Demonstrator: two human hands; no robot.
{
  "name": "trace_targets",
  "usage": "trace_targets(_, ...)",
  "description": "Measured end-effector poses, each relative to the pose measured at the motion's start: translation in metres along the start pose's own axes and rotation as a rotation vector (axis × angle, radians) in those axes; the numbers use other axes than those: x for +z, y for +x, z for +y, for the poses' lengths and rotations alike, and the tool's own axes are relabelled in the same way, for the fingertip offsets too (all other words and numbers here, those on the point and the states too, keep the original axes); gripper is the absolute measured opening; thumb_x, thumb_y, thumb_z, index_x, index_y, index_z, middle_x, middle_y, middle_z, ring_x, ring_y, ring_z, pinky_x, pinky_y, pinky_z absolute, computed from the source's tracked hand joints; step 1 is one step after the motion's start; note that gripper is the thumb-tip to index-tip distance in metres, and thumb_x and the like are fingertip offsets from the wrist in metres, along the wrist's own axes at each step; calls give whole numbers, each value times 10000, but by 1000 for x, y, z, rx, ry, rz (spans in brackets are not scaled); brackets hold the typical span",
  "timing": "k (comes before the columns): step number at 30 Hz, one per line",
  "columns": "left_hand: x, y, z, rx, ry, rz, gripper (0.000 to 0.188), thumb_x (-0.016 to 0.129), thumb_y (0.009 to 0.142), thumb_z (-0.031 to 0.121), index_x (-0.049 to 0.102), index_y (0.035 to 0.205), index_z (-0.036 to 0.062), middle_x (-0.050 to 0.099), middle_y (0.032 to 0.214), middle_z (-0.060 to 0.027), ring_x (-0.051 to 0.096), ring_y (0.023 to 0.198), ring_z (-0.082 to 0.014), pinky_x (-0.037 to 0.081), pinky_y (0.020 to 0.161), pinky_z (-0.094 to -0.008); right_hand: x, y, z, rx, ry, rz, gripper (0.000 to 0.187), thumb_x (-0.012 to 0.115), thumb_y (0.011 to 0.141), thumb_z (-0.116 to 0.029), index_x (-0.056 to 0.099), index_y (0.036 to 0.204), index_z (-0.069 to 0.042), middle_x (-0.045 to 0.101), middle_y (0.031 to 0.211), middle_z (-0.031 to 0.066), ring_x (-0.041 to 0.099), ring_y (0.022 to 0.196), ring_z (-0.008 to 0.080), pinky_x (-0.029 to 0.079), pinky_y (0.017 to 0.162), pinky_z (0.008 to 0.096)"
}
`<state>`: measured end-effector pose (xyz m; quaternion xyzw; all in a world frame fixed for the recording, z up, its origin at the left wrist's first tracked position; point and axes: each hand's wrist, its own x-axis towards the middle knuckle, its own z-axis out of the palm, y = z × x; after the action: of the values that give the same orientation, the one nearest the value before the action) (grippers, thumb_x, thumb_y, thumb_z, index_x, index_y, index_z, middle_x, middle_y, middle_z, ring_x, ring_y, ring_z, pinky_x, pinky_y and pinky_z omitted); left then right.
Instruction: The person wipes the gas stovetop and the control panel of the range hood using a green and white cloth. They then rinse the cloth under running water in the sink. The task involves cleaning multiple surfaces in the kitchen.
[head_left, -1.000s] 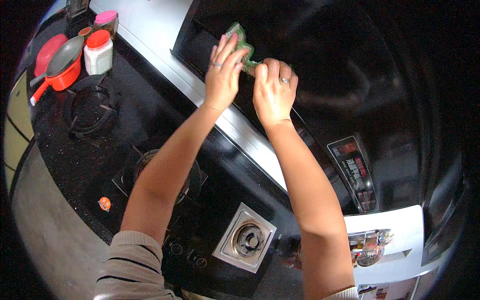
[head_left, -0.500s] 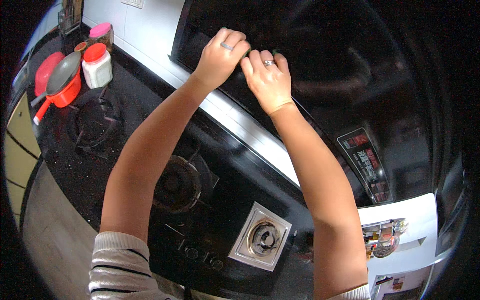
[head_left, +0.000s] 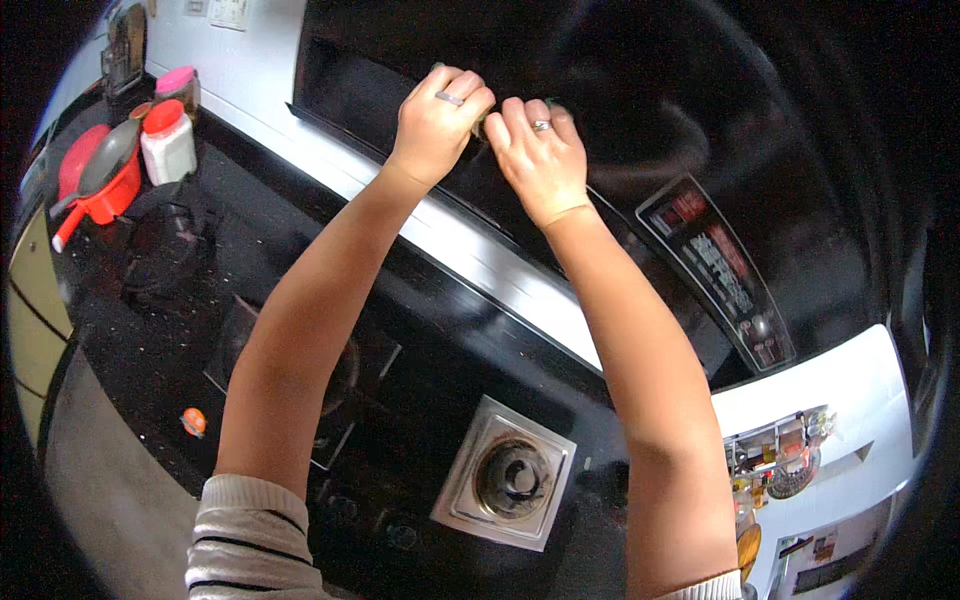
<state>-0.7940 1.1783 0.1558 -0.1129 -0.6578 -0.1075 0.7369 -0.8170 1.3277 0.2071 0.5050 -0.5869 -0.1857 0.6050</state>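
Both arms stretch up to a glossy black range hood (head_left: pixel 620 130). My left hand (head_left: pixel 437 122), with a ring on it, is closed, fingers curled at the hood's dark lower edge. Just beside it, my right hand (head_left: pixel 542 158), also ringed, is closed with its knuckles up. Small dark green bits show near the fingers of both hands. What they grip is mostly hidden, and I cannot make out its kind. A label strip (head_left: pixel 715 265) runs along the hood to the right of my right hand.
Below is a black cooktop with a square metal burner plate (head_left: pixel 447 500). At the left stand a red-handled pan (head_left: pixel 112 196), a red-lidded jar (head_left: pixel 168 150) and a pink-lidded jar (head_left: pixel 178 88). A small orange object (head_left: pixel 194 422) lies near the counter's front edge.
The view has shifted, so the jars and pan sit further left and the hood label higher. Both hands stay closed at the hood, slightly further apart. The small orange object has come into sight.
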Motion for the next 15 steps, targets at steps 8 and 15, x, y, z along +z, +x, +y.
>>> trace_targets(8,56,-5,133,82,-90,47,179,641,631,20,608,793,89,610,846,-43,588,835,-254,507,712,-353,-55,-130,58,49,-73,-26,117,587,740,-185,521,830,-148,500,839,0,529,819,154,434,751,305)
trace_targets(15,102,-1,258,158,-209,-1,154,638,653,65,612,800,101,620,859,-29,600,824,-239,518,681,-347,-120,-242,115,100,-104,-166,136,572,750,-184,543,879,-152,542,882,-7,552,819,155,435,749,299)
